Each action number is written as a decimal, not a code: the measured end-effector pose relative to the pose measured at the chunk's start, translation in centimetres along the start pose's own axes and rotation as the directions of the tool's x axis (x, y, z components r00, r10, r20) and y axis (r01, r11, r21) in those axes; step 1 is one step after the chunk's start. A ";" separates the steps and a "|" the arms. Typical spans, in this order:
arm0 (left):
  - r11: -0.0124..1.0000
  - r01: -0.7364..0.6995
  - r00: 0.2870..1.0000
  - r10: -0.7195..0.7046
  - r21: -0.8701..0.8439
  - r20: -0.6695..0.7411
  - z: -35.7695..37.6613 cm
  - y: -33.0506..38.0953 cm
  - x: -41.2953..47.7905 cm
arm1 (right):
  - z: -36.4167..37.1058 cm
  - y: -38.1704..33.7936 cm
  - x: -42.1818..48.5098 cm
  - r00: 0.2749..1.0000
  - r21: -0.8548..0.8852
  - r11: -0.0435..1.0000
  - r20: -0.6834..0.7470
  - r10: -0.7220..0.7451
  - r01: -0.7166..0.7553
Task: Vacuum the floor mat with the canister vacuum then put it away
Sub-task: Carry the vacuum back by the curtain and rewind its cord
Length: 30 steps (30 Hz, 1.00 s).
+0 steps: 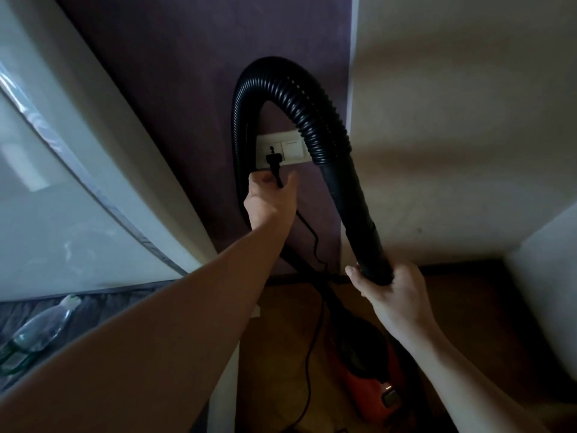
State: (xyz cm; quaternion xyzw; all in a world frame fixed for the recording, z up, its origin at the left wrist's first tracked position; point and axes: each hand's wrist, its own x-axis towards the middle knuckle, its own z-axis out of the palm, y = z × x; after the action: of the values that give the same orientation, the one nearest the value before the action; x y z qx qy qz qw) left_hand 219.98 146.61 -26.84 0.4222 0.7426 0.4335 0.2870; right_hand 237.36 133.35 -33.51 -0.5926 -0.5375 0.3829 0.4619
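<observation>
A red and black canister vacuum sits on the wooden floor below. Its black ribbed hose loops up in front of the purple wall. My right hand grips the hose's smooth black handle tube near its lower end. My left hand reaches up to the white wall socket and pinches the black plug, which sits at the socket. The black power cord hangs from the plug down to the floor. No floor mat can be made out.
A white fridge fills the left side. A clear plastic bottle lies on a dark surface at the lower left. A cream wall is on the right, with a white cabinet corner at the far right.
</observation>
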 end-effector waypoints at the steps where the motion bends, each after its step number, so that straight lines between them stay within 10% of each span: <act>1: 1.000 -0.012 1.000 0.012 0.006 -0.008 0.1 0.0 0.4 | -0.1 0.0 0.2 1.000 -0.014 1.000 -0.003 -0.014 0.013; 30: 0.904 -0.215 0.963 0.259 0.370 -0.074 1.8 -0.4 1.9 | -3.2 0.1 1.0 0.999 -0.035 0.999 0.028 -0.016 0.017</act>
State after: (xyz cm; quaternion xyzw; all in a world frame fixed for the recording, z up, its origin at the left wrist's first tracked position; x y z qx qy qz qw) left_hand 220.34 148.85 -28.11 0.5275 0.7683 0.3470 0.1048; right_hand 240.58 133.92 -32.67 -0.5909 -0.5552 0.3776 0.4472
